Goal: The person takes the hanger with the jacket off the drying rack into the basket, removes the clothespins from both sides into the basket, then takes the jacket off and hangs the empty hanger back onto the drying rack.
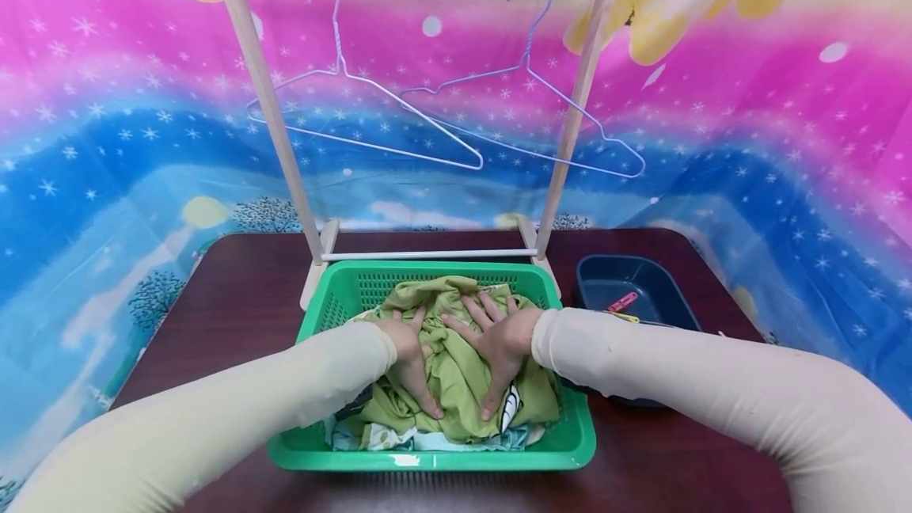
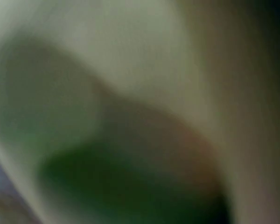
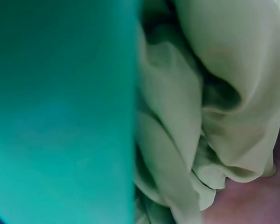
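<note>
A bunched olive-green garment [image 1: 456,378] lies on top of other clothes in a green plastic basket [image 1: 431,461]. My left hand [image 1: 412,359] rests on its left side, thumb extended toward me and some fingers partly hidden by folds. On the right side, my right hand [image 1: 502,343] presses the cloth with its fingers spread. The right wrist view shows the garment's folds [image 3: 233,84] beside that hand's palm [image 3: 256,200], with the basket wall [image 3: 60,112] filling the left. Blur covers the left wrist view.
Behind the basket stands a wooden rack [image 1: 285,133] with a white hanger [image 1: 406,150] and a purple hanger [image 1: 527,62] on its top bar. A dark blue bin [image 1: 651,287] holding a red clip [image 1: 623,302] and a yellow clip [image 1: 624,317] sits right on the dark table [image 1: 235,291].
</note>
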{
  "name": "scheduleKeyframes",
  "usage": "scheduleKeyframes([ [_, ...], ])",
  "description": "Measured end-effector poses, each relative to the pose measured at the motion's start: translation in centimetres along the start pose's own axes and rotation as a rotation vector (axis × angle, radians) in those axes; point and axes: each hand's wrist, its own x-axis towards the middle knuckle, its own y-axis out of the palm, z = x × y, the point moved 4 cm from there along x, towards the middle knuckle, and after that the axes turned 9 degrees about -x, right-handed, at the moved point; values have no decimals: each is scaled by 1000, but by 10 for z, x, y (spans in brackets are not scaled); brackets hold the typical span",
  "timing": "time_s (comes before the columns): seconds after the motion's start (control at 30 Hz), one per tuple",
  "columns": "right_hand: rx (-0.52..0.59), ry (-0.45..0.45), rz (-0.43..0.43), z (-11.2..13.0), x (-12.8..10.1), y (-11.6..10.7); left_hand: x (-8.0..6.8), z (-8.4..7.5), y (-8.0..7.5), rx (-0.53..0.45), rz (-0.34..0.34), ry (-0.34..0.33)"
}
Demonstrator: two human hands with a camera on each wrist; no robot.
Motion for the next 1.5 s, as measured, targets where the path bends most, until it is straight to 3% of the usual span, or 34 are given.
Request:
scheduleKeyframes([
  [0.63, 34, -18, 5, 1, -3, 0, 5, 1, 5, -15, 9, 12],
  [0.87, 53, -49, 8, -4, -8, -10, 5, 6, 3, 0, 4, 20],
  [1.03, 105, -74, -10, -12, -11, -14, 2, 15, -1, -17, -25, 80],
  [1.27, 202, -142, -106, -21, -19, -12, -8, 24, -11, -141, -105, 216],
  [1.5, 287, -245, -212, -30, -31, -14, -23, 35, -24, -160, -92, 268],
])
